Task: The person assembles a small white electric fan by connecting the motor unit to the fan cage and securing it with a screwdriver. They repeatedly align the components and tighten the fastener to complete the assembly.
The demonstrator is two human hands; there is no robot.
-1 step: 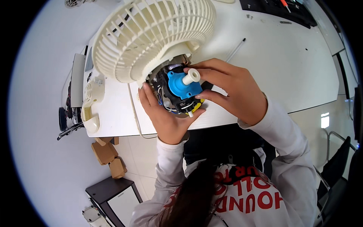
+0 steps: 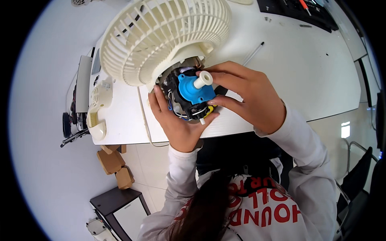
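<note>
A cream fan head with a slatted grille [image 2: 132,52] stands on the table, its motor [image 2: 173,90] exposed at the back among black parts and thin wires. My left hand [image 2: 177,126] cups the motor from below and the left, thumb under its lower edge. On the back of the motor sits a blue plastic gearbox housing [image 2: 189,90], from which a white knob [image 2: 206,78] sticks out. My right hand [image 2: 249,90] pinches the housing from the right, index finger above near the knob and thumb lower down. Yellow and black parts show partly beneath the housing.
A cream plastic cover [image 2: 98,104] lies at the table's left edge, with a cream cord [image 2: 144,116] hanging over the front. A pen [image 2: 253,53] lies to the right. At the far right, a black tray [image 2: 297,14] holds an orange-handled tool. Cardboard boxes [image 2: 111,161] are on the floor.
</note>
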